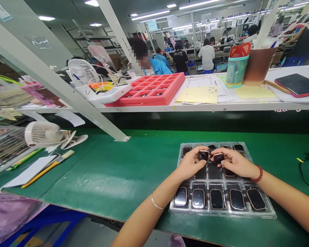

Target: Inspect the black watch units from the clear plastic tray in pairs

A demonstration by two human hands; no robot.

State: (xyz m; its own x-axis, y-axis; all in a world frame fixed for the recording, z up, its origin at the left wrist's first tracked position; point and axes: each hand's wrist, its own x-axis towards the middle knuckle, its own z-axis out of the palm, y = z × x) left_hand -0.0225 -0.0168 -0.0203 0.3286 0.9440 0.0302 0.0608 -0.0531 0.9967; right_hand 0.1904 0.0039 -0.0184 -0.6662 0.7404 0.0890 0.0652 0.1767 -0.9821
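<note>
A clear plastic tray (269,213) lies on the green bench, its pockets holding several dark, gold-rimmed smartwatch faces. Over the tray's upper middle, my left hand (191,163) grips one smartwatch (203,155) between thumb and fingers, its dark screen towards me. Close beside it, my right hand (237,163) pinches a second smartwatch (218,158), tilted a little. The two watches are a small gap apart. In the tray's front row, a watch face (216,199) lies flat with others on both sides. My hands cover part of the rows behind.
A white fan (45,134), a brush (48,168) and a white pad (28,171) lie on the left of the bench. A slanted post (92,115) meets it. The raised shelf carries a red foam tray (154,88). Near the right edge lies a black cable (304,176).
</note>
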